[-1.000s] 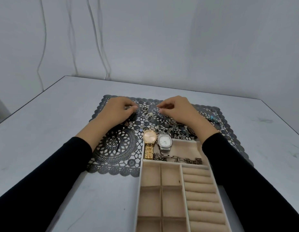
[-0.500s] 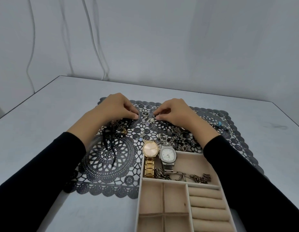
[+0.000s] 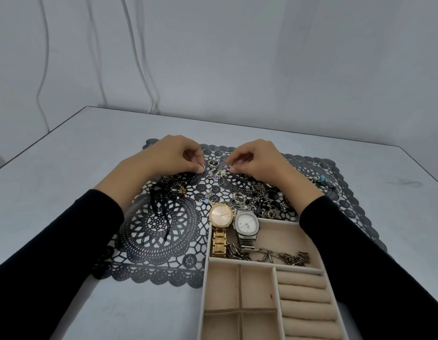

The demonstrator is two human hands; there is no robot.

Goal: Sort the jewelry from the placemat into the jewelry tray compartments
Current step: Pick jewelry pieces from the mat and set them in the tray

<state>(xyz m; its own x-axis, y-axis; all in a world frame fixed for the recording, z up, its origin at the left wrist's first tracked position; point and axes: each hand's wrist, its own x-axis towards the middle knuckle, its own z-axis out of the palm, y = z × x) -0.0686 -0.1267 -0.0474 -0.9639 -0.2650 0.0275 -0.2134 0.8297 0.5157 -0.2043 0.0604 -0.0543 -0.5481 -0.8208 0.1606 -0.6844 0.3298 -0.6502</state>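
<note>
A: Since a second ago both hands are sitting a touch farther up the placemat, and the view is tipping up, so less of the jewelry tray is showing.

B: What are the hands doing now?

A: The left hand is pinching a small silver ring between thumb and forefinger, a narrow grip right at the mat. The right hand is pinching down on another tiny ring; I cannot tell whether it is gripping it or only touching it.

B: And the rest of the jewelry?

A: Most is lying loose between and below the hands: a ring cluster, a tangled pile, a black cord. The gold watch and silver watch are resting across the tray's far edge, with a chain in the wide compartment.

B: Advice for this step?

A: Probably lifting each ring straight up, clear of the lace holes, one per hand, then carrying it to the ring rolls, pressing it into a slot rather than dropping it.
</note>
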